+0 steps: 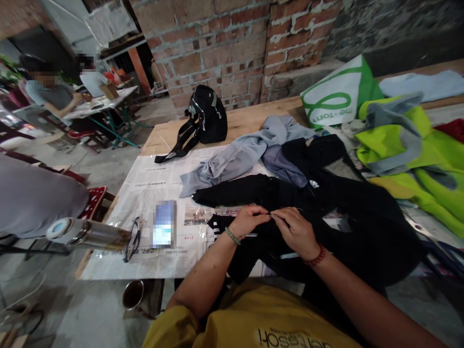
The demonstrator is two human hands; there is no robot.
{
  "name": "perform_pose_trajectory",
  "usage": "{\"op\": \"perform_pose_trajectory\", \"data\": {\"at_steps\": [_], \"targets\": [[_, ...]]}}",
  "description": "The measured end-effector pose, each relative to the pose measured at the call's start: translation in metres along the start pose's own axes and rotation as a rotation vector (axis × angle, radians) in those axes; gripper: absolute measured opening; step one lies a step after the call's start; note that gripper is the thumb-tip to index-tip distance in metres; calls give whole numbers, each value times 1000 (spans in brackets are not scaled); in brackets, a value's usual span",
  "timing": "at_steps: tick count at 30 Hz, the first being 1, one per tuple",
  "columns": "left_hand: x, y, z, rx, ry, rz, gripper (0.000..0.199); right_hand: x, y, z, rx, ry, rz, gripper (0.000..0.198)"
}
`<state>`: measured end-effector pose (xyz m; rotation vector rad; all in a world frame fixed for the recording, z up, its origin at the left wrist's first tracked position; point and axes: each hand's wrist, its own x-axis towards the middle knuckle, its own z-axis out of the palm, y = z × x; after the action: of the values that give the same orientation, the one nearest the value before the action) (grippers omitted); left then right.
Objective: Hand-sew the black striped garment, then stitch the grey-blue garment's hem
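My left hand point(250, 222), with a green bead bracelet at the wrist, is closed in a pinch. Its fingertips almost meet those of my right hand point(297, 232), which wears a red bracelet and is also pinched. Something small and dark shows between them, too small to name. Beneath both hands a black garment point(373, 232) lies spread, with one sleeve stretched to the left and a small white mark on it. Behind it lies a light grey garment point(239, 152). A thin white strip point(290, 255) shows near my right wrist.
Newspaper point(137, 193) covers the table, carrying a phone point(164, 224), glasses point(135, 239) and a steel flask point(90, 233). At the back are a black bag point(213, 116) and a green-white bag point(337, 96). Yellow-green clothing point(427, 150) and scissors point(427, 234) lie right. A mug point(133, 295) stands below the edge.
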<state>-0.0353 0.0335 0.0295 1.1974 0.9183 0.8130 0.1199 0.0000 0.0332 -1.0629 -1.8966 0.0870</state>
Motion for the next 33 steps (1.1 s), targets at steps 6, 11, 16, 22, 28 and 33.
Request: {"op": "perform_pose_trajectory", "data": {"at_steps": [6,11,16,22,28,33], "targets": [[0,2,3,75,68,6,28,9,-3,-5,3,25,21,10],[1,2,4,115,83,35,25,13,-9,-6,23,46,24,10],[-1,1,3,59,77,53,25,10,-7,0,2,32,11,10],[1,-1,3,21,116,22,20,14,-3,6,-35,22,5,9],[6,-8,6,56,144,-3,22,21,-5,-2,-17,55,28,6],[5,-7,4,11,134,-23,21,21,-6,-6,147,78,262,5]]}}
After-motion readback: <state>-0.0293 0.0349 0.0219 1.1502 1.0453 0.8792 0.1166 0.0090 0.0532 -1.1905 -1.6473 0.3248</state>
